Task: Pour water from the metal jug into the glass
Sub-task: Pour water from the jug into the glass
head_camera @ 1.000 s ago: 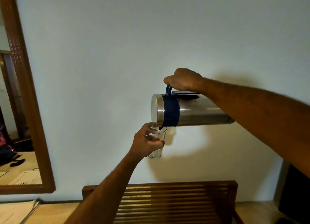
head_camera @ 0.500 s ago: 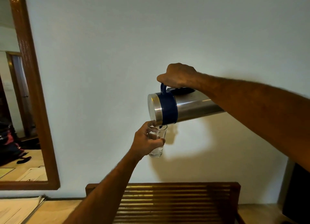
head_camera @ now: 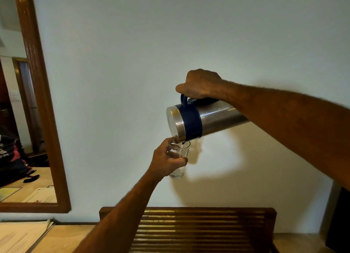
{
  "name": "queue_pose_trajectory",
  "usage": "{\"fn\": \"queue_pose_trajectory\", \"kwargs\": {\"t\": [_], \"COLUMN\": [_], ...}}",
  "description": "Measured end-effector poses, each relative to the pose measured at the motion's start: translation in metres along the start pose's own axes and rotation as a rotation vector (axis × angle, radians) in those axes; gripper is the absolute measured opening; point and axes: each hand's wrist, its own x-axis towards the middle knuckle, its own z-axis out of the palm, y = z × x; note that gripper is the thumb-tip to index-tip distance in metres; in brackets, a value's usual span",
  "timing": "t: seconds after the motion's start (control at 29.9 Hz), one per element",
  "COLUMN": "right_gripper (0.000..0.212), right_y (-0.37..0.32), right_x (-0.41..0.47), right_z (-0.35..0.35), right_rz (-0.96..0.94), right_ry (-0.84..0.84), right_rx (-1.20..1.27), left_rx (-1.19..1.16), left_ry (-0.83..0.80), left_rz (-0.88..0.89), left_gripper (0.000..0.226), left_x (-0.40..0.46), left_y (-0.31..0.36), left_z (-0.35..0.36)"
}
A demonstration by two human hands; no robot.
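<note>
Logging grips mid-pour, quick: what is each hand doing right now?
Left hand: closed around the glass, held under the spout.
Right hand: closed on the handle of the tilted metal jug.

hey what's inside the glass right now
A thin stream of water falls from the metal jug into the glass, with a little water at the bottom. The left hand covers its near side, so the exact level is hidden.

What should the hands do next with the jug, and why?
Probably keep the jug tipped and steady a little longer. The right hand has its spout over the glass in the left hand, a thin stream is falling in, and the glass looks mostly empty.
</note>
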Motion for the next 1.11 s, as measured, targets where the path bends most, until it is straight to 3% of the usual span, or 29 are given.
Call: {"fn": "queue_pose_trajectory", "kwargs": {"t": [0.27, 0.57, 1.11], "right_gripper": [0.032, 0.033, 0.032], "right_y": [0.000, -0.001, 0.002], "right_x": [0.005, 0.011, 0.016], "right_z": [-0.003, 0.000, -0.007], "right_rz": [-0.002, -0.002, -0.011], "right_ry": [0.024, 0.025, 0.062], "right_rx": [-0.007, -0.004, -0.011], "left_rx": [0.005, -0.009, -0.007], "left_ry": [0.032, 0.031, 0.051], "left_rz": [-0.028, -0.016, -0.034], "left_gripper": [0.062, 0.068, 0.057], "left_x": [0.002, 0.009, 0.009], "left_y": [-0.013, -0.017, -0.026], "left_z": [0.003, 0.006, 0.010]}}
